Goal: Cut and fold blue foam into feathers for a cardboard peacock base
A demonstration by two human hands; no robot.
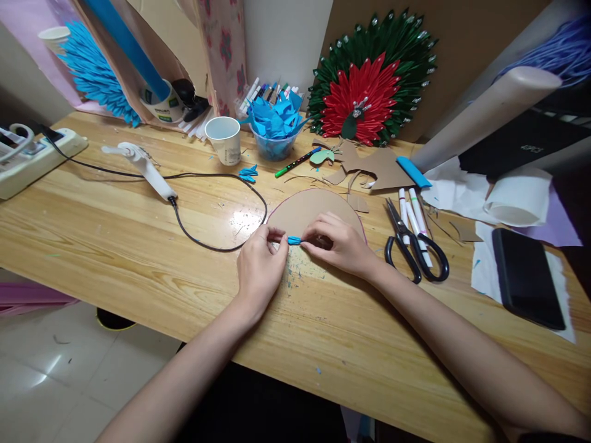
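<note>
My left hand (261, 264) and my right hand (339, 243) meet over the wooden table (138, 246), both pinching a small folded blue paper piece (294, 240) between fingertips. The piece lies at the near edge of a round cardboard disc (307, 209), which my right hand partly covers. Both hands are closed in a pinch.
Black scissors (415, 246) and white markers (413, 212) lie right of the disc. A black phone (526, 277) sits far right. A white glue gun (143, 163) with black cord, paper cup (225, 138), bowl of blue paper pieces (276, 126), green marker (298, 162) and a red-green paper fan (369, 86) stand behind.
</note>
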